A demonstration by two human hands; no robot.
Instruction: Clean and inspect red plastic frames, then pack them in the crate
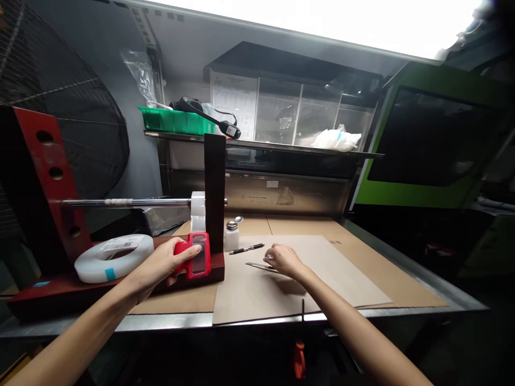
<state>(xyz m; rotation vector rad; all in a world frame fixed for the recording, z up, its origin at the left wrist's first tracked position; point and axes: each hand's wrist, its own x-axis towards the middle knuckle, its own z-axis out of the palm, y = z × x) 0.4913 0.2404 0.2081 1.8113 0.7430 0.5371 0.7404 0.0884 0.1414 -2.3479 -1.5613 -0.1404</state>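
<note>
Left hand (161, 264) is clamped on a red frame with a clear window (196, 255), left of centre frame, thumb across its top edge, fingers wrapped behind; looks like a grip meant to keep the clear face unsmudged and facing the person. Frame sits just against the foot of the dark upright post (214, 193) of the red wooden jig (44, 177), resting on the jig's base. Right hand (285, 259), centre frame, lies flat with fingers loosely spread, fingertips pressing on a thin metal blade or tweezers (259, 265) lying on the kraft paper sheet (322, 273); can't tell whether it's pinched or just touched. Black pen (247, 249) lies just above the blade, apart from the hand. Small white dispenser bottle (231, 235) stands beside the post, between the two hands. White tape roll (115, 256) lies on the jig base at left, near the left wrist. Steel rod (129, 202) spans the jig above the left hand, limits lifting straight up. Green bin (175, 120) on the upper shelf, out of the way.
</note>
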